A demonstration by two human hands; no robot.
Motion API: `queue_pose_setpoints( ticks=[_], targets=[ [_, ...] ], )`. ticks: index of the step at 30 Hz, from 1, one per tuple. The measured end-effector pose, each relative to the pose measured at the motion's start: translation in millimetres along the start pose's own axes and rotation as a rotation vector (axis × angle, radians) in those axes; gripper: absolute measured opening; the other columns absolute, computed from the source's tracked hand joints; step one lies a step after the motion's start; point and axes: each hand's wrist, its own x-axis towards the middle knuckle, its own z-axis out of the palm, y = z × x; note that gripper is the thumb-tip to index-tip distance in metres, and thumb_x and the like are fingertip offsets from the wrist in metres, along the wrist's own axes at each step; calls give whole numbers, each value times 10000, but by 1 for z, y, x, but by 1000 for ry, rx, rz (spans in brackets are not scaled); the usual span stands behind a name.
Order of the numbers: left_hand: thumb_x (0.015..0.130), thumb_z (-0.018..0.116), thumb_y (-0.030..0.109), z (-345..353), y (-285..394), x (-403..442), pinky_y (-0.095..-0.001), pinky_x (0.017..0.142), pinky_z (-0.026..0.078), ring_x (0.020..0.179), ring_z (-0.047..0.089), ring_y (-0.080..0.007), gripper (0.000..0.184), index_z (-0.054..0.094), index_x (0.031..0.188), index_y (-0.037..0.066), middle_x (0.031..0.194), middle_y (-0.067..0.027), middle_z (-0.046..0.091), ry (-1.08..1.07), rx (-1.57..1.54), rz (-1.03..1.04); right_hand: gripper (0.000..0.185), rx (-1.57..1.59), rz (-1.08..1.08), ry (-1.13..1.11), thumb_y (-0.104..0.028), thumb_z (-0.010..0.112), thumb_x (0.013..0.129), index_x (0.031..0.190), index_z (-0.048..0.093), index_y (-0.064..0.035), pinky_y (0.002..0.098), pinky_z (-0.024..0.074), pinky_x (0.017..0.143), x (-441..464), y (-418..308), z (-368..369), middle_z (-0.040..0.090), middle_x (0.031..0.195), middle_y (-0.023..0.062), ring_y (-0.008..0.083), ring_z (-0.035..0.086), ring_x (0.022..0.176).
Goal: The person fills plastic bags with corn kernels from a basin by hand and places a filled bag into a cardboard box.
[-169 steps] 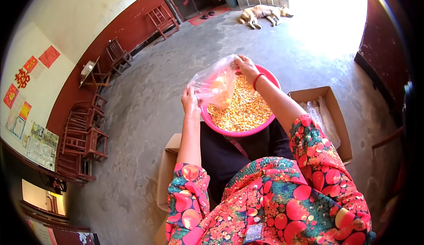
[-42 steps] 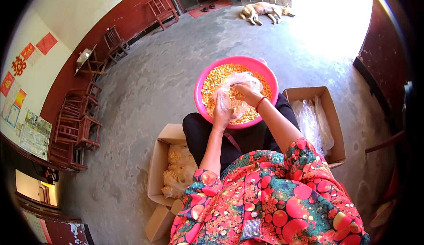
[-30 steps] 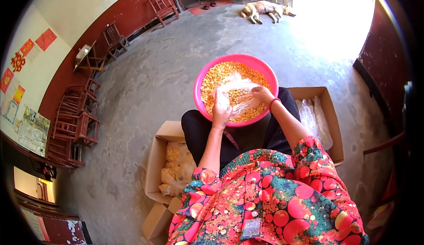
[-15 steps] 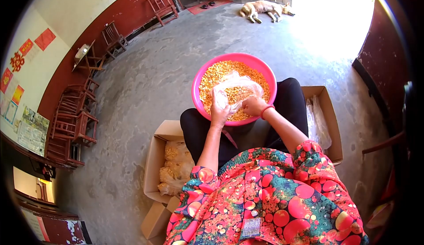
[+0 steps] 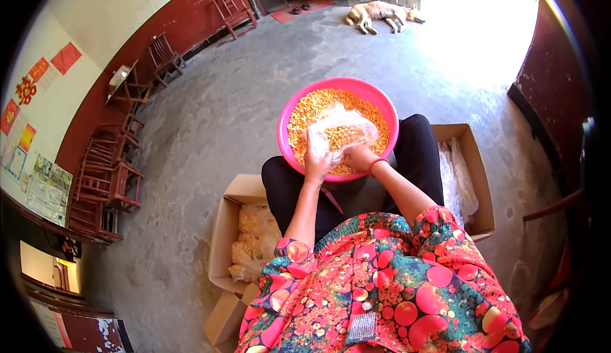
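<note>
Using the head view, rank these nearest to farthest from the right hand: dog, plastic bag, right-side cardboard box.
1. Plastic bag: at the right hand, over the corn.
2. Cardboard box: on the right.
3. Dog: lying far ahead.

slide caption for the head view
Left hand and right hand at a plastic bag over corn kernels in a pink basin.

My single head-worn camera is looking forward and down, facing the round pink plastic basin [image 5: 380,102] nearby and the grey concrete floor [image 5: 210,111] beyond.
</note>
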Motion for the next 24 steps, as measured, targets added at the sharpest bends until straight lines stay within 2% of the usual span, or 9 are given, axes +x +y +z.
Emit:
queue_pose_setpoints(
  ticks=[2, 4, 5, 6, 8, 13, 16, 18, 24],
  targets=[
    [628, 470, -100, -1, -1, 2, -298, 1029, 249, 1249, 310, -225, 797, 159, 1356, -13, 1340, -166, 309, 15, -19, -19, 270, 52, -35, 6, -232, 514, 731, 839, 644, -21, 402, 461, 752, -4, 5, -8, 629, 870, 170, 308, 609, 801],
    [631, 470, -101, -1, -1, 2, -299, 1027, 253, 1246, 316, -224, 793, 161, 1356, -13, 1339, -165, 312, 24, 28, -4, 256, 494, 64, -36, -247, 549, 752, 847, 641, -27, 374, 482, 639, -8, 7, -19, 636, 766, 135, 254, 614, 664],
    [633, 471, -103, -1, 0, 1, -300, 1025, 257, 1243, 322, -223, 789, 164, 1355, -13, 1337, -164, 316, 27, 72, 12, 206, 776, 186, -123, -227, 563, 780, 818, 616, -31, 321, 444, 448, -9, 8, -25, 564, 621, 82, 175, 549, 505],
    [633, 471, -103, -1, 1, 1, -300, 1025, 257, 1243, 322, -223, 789, 164, 1355, -13, 1337, -164, 316, 23, 74, 11, 206, 780, 188, -121, -227, 563, 780, 818, 616, -31, 321, 444, 448, -8, 8, -28, 564, 621, 82, 175, 549, 505],
    [640, 477, -96, 1, 3, 1, -298, 1024, 260, 1241, 327, -225, 785, 164, 1355, -14, 1340, -164, 317, 26, -18, -5, 137, 1298, 368, -110, -175, 542, 799, 791, 574, -42, 250, 353, 337, -8, 11, -33, 469, 554, 34, 118, 473, 424],
    [645, 486, -81, 1, 1, 0, -295, 1024, 260, 1244, 323, -223, 776, 173, 1353, -16, 1346, -165, 312, 34, 24, -11, 114, 1493, 463, -78, -147, 550, 802, 809, 551, -34, 247, 398, 351, -4, 15, -31, 504, 601, 55, 129, 493, 453],
    [646, 487, -75, 1, 0, 1, -295, 1022, 262, 1242, 326, -219, 767, 184, 1349, -19, 1344, -165, 313, 34, 47, 5, 121, 1610, 498, -18, -138, 539, 815, 871, 549, -31, 281, 497, 449, -2, 20, -28, 545, 685, 76, 159, 543, 534],
    [646, 489, -73, 2, 1, 0, -295, 1021, 264, 1239, 329, -217, 762, 191, 1346, -21, 1342, -163, 316, 36, 43, 14, 137, 1670, 448, 80, -110, 520, 826, 932, 541, -26, 320, 547, 593, -3, 21, -27, 564, 811, 94, 187, 580, 693],
    [635, 496, -67, 3, 5, 0, -297, 1028, 249, 1247, 312, -218, 758, 210, 1335, -32, 1342, -150, 299, 29, 52, 33, 215, 1801, 406, 179, -68, 477, 848, 1057, 496, -21, 324, 535, 717, 0, 27, -23, 550, 1000, 99, 211, 566, 883]
  ],
)
